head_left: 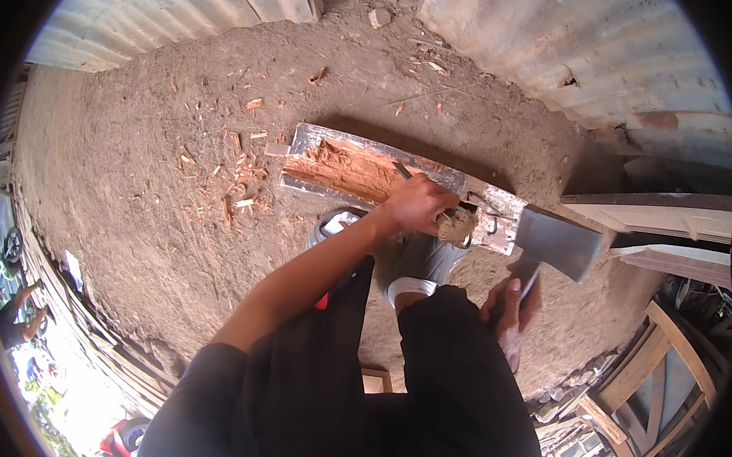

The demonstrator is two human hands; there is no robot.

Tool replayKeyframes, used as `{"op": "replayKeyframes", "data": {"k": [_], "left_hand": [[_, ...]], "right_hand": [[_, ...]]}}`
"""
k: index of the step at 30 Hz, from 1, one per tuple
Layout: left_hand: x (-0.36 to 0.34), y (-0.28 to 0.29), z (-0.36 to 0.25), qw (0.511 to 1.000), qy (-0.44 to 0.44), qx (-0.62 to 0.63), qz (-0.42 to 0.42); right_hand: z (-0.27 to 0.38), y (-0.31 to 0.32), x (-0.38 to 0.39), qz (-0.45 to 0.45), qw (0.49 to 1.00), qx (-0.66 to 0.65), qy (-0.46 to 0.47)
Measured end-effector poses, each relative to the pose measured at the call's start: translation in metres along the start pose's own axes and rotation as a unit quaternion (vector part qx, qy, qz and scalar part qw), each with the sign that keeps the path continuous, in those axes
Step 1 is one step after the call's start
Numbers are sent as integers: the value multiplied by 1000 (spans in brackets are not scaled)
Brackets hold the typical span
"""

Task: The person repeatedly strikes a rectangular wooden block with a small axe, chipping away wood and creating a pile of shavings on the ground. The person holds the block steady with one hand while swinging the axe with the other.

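We see the plank (360, 173) lying on the dirt floor (139, 178) just above the middle of the view, running from ten o'clock down toward three o'clock. Its top is hacked open into a raw orange hollow, and its grey right end carries a metal fitting (497, 222). Our left hand (420, 205) is clamped on a chisel (404, 171) with a frayed, mushroomed wooden butt (456, 227), its blade set in the hollow. Our right hand (511, 316), at four o'clock from the plank, is closed round the handle of a hatchet (557, 241), whose steel head hangs just beside the plank's right end, apart from the chisel butt. A grey shoe (426, 264) stands at six o'clock of the plank, up against its near edge; a second shoe (333, 225) shows just left of the forearm.

Wood chips (237, 178) litter the dirt at nine o'clock of the plank. Corrugated sheets (602, 59) wall the ground in at twelve and two o'clock. Boards (661, 215) lie at three o'clock, close to the hatchet head, and a wooden frame (653, 380) leans at five o'clock. Another person (15, 311) crouches far out at eight o'clock.
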State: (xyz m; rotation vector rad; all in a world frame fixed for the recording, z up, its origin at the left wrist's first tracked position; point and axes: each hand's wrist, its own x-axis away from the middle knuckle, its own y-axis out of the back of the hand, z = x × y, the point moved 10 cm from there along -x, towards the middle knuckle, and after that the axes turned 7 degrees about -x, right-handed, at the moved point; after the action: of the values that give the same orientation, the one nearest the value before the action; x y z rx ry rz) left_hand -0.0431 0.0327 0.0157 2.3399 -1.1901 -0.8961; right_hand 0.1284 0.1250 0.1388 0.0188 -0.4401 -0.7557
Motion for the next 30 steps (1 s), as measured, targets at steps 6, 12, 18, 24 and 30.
{"op": "replayKeyframes", "data": {"k": [6, 12, 18, 24, 30], "left_hand": [[-20, 35, 18, 991, 70, 60, -92], [-1, 16, 41, 986, 136, 51, -79], [-7, 2, 25, 994, 88, 29, 48], [-8, 21, 20, 997, 65, 38, -7], [-11, 21, 28, 995, 79, 43, -31]], "right_hand": [[41, -9, 11, 18, 973, -59, 220], [-19, -36, -10, 109, 981, 161, -13], [46, -18, 8, -10, 981, -11, 196], [50, -30, 11, 20, 984, -28, 176], [45, -46, 9, 11, 984, 62, 168]]}}
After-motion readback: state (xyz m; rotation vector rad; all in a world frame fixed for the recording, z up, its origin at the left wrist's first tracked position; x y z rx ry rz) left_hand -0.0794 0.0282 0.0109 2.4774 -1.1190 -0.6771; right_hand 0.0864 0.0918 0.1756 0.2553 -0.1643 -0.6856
